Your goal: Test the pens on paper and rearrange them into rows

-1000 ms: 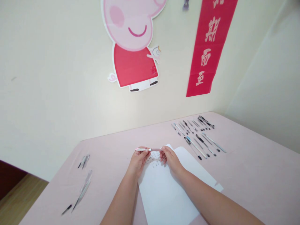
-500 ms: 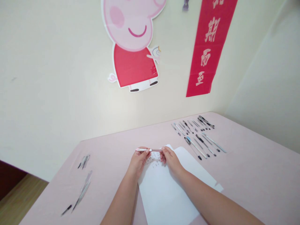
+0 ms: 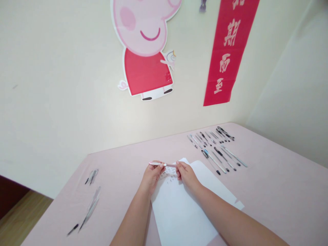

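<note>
Both my hands hold one slim pink and white pen (image 3: 164, 164) level above a white sheet of paper (image 3: 184, 208). My left hand (image 3: 151, 177) pinches the pen's left part, my right hand (image 3: 186, 174) pinches its right end. Small dark scribbles (image 3: 169, 174) mark the paper just under the pen. The paper lies on a pink table (image 3: 276, 194).
Several pens (image 3: 216, 147) lie in rows on the table at the far right of the paper. A few more pens (image 3: 91, 198) lie scattered near the table's left edge. A cartoon pig cutout (image 3: 147, 48) and a red banner (image 3: 228, 51) hang on the wall behind.
The pen has tilted slightly, its left end a little higher. My hands have barely shifted.
</note>
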A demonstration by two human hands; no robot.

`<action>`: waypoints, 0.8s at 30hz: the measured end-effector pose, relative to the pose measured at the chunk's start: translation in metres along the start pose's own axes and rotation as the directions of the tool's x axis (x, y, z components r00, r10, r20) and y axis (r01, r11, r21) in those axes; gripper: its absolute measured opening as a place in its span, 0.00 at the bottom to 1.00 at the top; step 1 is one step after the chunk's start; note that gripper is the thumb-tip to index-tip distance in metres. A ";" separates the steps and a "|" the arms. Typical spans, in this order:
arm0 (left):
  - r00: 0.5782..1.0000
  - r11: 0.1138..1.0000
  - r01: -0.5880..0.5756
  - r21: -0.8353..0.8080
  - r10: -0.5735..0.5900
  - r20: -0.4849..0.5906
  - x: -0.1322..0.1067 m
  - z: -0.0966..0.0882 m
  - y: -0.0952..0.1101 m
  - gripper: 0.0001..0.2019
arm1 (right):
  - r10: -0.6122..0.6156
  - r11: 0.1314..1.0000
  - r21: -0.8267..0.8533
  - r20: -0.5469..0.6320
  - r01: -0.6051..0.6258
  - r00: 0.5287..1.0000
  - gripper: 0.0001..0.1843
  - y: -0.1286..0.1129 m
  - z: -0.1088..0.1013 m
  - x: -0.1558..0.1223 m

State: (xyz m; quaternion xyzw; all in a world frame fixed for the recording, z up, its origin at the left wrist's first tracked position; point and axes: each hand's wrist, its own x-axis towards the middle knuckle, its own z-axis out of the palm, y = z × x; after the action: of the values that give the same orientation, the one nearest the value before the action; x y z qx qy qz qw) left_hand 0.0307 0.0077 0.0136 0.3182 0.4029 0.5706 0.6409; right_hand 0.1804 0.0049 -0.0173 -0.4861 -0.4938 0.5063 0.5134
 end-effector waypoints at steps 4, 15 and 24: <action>1.000 1.000 -0.019 -0.001 0.019 -0.018 0.001 -0.002 0.000 0.14 | -0.026 0.999 0.028 0.026 0.025 0.999 0.22 -0.003 0.001 -0.001; 1.000 1.000 -0.013 0.019 0.013 0.006 0.000 0.000 0.000 0.14 | 0.006 1.000 -0.019 0.010 -0.006 1.000 0.26 -0.003 0.000 -0.001; 1.000 0.999 -0.023 0.023 0.023 -0.009 0.001 0.000 0.000 0.14 | -0.055 0.998 -0.018 0.012 0.055 0.998 0.22 -0.001 -0.002 0.001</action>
State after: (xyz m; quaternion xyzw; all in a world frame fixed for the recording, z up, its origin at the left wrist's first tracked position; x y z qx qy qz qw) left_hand 0.0306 0.0082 0.0132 0.3276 0.4088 0.5747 0.6288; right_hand 0.1825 0.0055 -0.0165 -0.4742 -0.5146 0.4903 0.5196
